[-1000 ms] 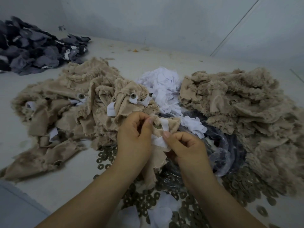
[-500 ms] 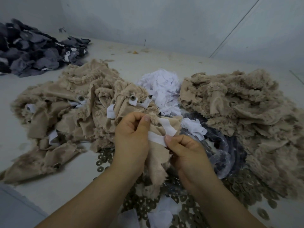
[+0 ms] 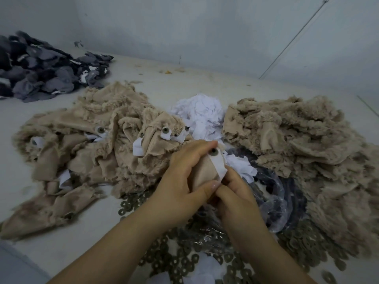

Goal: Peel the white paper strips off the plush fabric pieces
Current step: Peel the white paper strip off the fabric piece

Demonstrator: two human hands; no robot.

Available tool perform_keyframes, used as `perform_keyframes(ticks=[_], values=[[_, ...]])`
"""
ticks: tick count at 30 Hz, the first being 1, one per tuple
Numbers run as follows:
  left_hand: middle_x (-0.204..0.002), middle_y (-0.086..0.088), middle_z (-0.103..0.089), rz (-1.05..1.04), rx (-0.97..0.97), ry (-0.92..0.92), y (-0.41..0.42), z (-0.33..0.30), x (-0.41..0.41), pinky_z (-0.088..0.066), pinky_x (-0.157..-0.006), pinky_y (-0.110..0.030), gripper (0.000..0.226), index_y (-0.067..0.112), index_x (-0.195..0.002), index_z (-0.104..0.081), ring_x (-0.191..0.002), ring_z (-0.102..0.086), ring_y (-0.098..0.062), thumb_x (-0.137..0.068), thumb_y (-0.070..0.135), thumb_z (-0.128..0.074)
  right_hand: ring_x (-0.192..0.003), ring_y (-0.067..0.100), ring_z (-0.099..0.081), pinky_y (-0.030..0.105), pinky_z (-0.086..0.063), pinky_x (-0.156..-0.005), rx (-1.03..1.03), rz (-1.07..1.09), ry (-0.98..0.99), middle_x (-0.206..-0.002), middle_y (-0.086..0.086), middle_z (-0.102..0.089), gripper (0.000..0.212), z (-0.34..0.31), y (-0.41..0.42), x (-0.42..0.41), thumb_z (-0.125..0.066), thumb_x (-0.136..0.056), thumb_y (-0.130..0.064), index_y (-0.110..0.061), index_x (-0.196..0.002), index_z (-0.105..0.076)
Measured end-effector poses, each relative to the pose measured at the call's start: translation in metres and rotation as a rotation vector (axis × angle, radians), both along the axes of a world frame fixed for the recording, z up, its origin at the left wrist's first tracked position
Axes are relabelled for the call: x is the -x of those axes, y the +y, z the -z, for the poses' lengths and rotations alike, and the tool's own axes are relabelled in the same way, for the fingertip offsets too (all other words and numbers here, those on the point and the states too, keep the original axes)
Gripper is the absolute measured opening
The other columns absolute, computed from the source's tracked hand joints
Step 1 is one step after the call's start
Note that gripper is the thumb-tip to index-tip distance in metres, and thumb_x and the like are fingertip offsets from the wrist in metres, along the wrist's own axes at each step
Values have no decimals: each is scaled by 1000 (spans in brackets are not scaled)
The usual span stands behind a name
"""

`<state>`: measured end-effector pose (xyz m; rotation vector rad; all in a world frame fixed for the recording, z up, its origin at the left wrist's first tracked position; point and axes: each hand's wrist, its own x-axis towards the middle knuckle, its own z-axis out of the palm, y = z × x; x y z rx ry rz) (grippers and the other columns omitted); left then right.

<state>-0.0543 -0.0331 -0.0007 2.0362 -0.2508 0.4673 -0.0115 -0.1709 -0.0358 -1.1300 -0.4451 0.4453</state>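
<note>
My left hand (image 3: 180, 181) grips a beige plush fabric piece (image 3: 202, 173) at the centre, thumb laid across its lower edge. A white paper strip (image 3: 219, 166) runs down the piece's right side, below a grey round washer (image 3: 214, 153). My right hand (image 3: 235, 191) pinches the strip's lower end with its fingers curled. To the left lies a pile of beige plush pieces (image 3: 88, 144), several with white strips still stuck on. On the right sits another beige plush pile (image 3: 297, 140) with no strips showing.
A heap of loose white paper strips (image 3: 201, 113) lies behind my hands. Several grey washers (image 3: 297, 249) are scattered at the front, around a clear plastic bag (image 3: 276, 197). A dark grey fabric pile (image 3: 41, 70) sits at the far left. A wall stands close behind.
My left hand turned the piece so its smooth back and washer face up. My right hand moved from the strip's middle down to its lower end, close against my left thumb.
</note>
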Motion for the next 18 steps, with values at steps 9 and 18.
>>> perform_keyframes(ticks=[9,18], values=[[-117,1,-52,-168,-115,-207,22,-12,-17,-40,-94,-7,45,11,-114,-72,-118,-45,9,-85,-16,-50,-102,7,-69,19,-57,-77,262,46,-68,-111,-14,-72,47,0,4,0,-58,-95,-1,-39,-122,-63],[-101,18,-73,-104,437,18,27,-23,-27,-55,-76,-15,37,36,-101,-70,-95,-69,-1,-94,1,-59,-113,-23,-50,27,-52,-96,421,86,-282,-124,-49,-51,63,-19,22,-14,-72,-91,-25,-71,-123,-44]])
